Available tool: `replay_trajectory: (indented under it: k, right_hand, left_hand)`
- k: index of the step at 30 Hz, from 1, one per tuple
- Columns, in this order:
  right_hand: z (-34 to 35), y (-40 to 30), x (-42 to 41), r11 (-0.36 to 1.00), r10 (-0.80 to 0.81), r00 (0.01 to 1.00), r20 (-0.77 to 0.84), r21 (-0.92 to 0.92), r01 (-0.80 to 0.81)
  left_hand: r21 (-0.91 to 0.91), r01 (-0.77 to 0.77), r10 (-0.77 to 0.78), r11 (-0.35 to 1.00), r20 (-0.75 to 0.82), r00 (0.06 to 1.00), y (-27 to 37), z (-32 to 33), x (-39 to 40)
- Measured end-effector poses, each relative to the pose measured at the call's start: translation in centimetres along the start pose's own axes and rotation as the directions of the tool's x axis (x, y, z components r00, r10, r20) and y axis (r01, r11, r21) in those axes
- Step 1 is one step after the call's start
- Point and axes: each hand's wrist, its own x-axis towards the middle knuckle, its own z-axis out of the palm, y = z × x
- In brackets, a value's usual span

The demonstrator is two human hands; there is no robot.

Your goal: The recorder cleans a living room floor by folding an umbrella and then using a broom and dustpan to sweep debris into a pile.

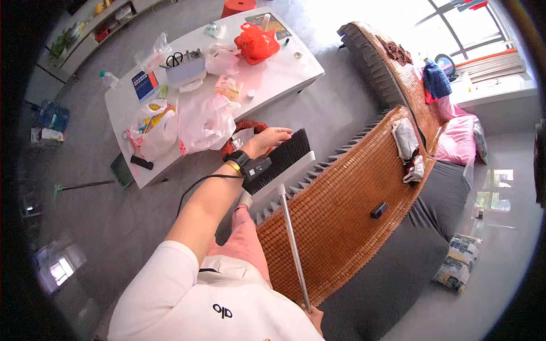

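My right hand, low in the picture beside my shirt, is closed around the end of a broom's metal handle. The broom is raised off the floor. Its white head and black bristles are turned up in front of me. Beside the bristles is my left hand, its fingers stretched along their edge; the bristles partly hide it, and whether it touches them is unclear. On my left wrist are a black strap and a small black device with a cable.
A sofa with a brown woven tile mat runs along the right. The white table ahead bears plastic bags, a red bag and a caddy with scissors. A green dustpan lies by its near end.
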Motion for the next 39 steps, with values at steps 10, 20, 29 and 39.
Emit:
replay_trajectory:
  k: [10,20,29,39]
  right_hand:
    - [-2.7,1.6,4.3,0.991,-0.039,0.990,0.132,-0.120,0.055]
    - [-1.8,2.9,5.5,0.989,0.116,0.970,0.212,-0.111,-0.094]
    - [-3.0,1.4,6.0,0.981,0.192,0.972,0.135,-0.069,-0.184]
    - [-5.2,-0.8,9.4,0.989,0.050,0.954,0.295,-0.145,-0.007]
  left_hand:
    - [-0.328,0.086,-0.150,0.941,-0.175,0.973,-4.6,0.5,2.8]
    - [-0.364,0.043,-0.175,0.930,-0.337,0.925,-9.7,-3.4,5.6]
    - [-0.845,0.244,-0.770,0.476,-0.266,0.580,-15.3,-9.3,7.9]
    - [-0.172,0.306,-0.320,0.936,-0.064,0.945,-16.1,-4.1,7.1]
